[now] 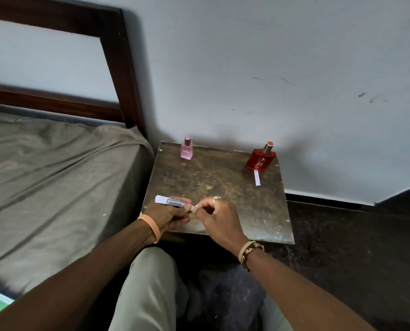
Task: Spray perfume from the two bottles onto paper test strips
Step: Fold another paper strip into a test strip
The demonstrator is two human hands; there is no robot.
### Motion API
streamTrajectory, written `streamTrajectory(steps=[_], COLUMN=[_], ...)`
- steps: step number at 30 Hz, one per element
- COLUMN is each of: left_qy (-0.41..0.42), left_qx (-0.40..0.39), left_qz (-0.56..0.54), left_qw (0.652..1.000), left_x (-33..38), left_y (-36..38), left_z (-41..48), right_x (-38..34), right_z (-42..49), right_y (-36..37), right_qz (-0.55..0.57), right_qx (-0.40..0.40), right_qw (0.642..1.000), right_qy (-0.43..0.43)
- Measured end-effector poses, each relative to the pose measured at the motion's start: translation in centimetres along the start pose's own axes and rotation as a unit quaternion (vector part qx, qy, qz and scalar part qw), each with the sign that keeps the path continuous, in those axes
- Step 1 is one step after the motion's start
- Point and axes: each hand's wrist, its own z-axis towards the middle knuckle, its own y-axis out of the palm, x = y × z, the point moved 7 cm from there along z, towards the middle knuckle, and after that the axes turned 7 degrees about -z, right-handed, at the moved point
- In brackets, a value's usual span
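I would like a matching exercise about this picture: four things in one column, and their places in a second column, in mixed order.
1 pink bottle
2 red bottle
3 single strip
4 bundle of strips

a lying flat on the table
b back right corner
c in the left hand
d back left corner

Pairs: 1-d; 2-b; 3-a; 4-c

Open tabletop between pink bottle and red bottle, wall just behind.

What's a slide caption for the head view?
Left hand holds a bundle of test strips, right hand pinches one end; pink bottle and red bottle stand at the back of the table.
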Motion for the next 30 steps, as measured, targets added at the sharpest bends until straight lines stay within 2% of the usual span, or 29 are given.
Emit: streamTrajectory(steps=[3, 8, 13, 16, 17, 22, 26, 27, 30], left_qy=[0.034, 0.127, 0.166, 0.205, 0.228, 0.325, 0.345, 0.355, 0.39], left_qx=[0.012, 0.004, -0.027, -0.043, -0.038, -0.062, -0.085, -0.088, -0.103], left_qz=[0.039, 0.221, 0.464, 0.589, 0.605, 0.609, 0.634, 0.644, 0.69], left_qw=[0.999, 0.967, 0.87, 0.781, 0.762, 0.721, 0.686, 0.672, 0.6], left_x=[1.0, 4.3, 7.0, 7.9, 8.1, 6.1, 4.1, 3.7, 2.6], left_y=[-1.4, -2.8, -2.6, -1.4, -1.1, -1.0, -1.9, -2.2, -3.2], left_z=[0.4, 2.3, 5.4, 6.9, 7.4, 7.9, 7.4, 7.4, 7.8], right_x=[1.4, 1.5, 2.9, 3.2, 3.3, 4.8, 5.5, 5.6, 5.5], right_z=[0.8, 3.0, 5.7, 6.5, 6.7, 7.4, 7.7, 7.7, 7.9], right_y=[1.9, 3.9, 7.3, 8.7, 9.1, 9.9, 10.2, 10.3, 10.3], right_qz=[0.129, 0.144, 0.252, 0.295, 0.302, 0.325, 0.342, 0.347, 0.361], right_qx=[-0.013, -0.041, -0.084, -0.123, -0.133, -0.105, -0.095, -0.093, -0.095], right_qw=[0.986, 0.973, 0.917, 0.889, 0.885, 0.872, 0.865, 0.863, 0.859], right_qy=[0.108, 0.174, 0.296, 0.329, 0.33, 0.35, 0.354, 0.355, 0.35])
